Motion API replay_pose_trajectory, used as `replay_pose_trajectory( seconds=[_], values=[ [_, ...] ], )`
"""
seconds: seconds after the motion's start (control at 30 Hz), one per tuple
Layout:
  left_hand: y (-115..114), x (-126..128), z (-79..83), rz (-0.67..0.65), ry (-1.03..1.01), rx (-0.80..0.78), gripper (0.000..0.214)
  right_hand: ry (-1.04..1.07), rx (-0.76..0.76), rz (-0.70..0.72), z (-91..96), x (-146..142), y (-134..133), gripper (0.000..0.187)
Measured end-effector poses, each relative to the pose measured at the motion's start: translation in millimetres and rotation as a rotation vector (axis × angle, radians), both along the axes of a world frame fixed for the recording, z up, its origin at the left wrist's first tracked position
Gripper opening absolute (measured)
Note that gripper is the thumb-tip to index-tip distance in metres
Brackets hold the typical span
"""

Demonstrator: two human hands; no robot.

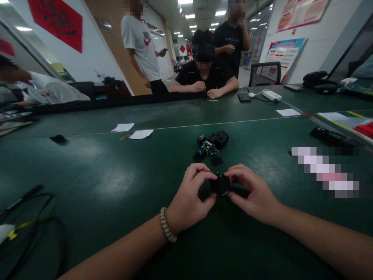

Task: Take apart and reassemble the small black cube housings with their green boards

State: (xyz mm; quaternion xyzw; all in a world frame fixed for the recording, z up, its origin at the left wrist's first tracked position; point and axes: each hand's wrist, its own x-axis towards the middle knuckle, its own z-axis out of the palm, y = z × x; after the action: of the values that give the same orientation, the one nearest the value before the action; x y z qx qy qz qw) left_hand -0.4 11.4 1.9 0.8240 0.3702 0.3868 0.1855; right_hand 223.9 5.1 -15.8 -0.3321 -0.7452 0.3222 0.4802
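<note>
A small black box-shaped housing (pixel 220 185) is held between both hands, just above the green table. My left hand (pixel 192 194) pinches its left side with thumb and forefinger; a beaded bracelet (pixel 166 225) circles that wrist. On the opposite side, the thumb and fingers of my right hand (pixel 255 194) grip the same housing. Beyond the hands lies a pile of black housings and small circuit boards (pixel 210 147), some with blue parts. A flat black piece (pixel 217 160) rests between that pile and my hands.
Black cables (pixel 37 217) curl at the left. Paper slips (pixel 142 134) lie along the seam of the green table (pixel 101 186). To the right sit a dark device (pixel 329 135) and a blurred-out item (pixel 326 171). Across the table a person (pixel 204 74) leans over small parts; others stand behind.
</note>
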Motion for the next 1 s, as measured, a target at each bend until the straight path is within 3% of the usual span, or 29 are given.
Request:
replay_pose_trajectory(
  seconds=[0.3, 0.63, 1.0],
  values=[
    [0.7, -1.6, -2.1, -0.007, -0.003, -0.07, 0.045, -0.111, 0.04, 0.037, 7.4, 2.1, -3.9, 0.039],
    [2.1, -2.9, -2.1, -0.045, -0.065, 0.053, 0.041, -0.067, -0.024, 0.03, 10.7, 1.4, -3.9, 0.039],
    [2.1, -1.9, -2.1, -0.102, -0.032, 0.025, 0.043, -0.12, 0.096, 0.02, 8.8, 1.4, -5.1, 0.037]
  ],
)
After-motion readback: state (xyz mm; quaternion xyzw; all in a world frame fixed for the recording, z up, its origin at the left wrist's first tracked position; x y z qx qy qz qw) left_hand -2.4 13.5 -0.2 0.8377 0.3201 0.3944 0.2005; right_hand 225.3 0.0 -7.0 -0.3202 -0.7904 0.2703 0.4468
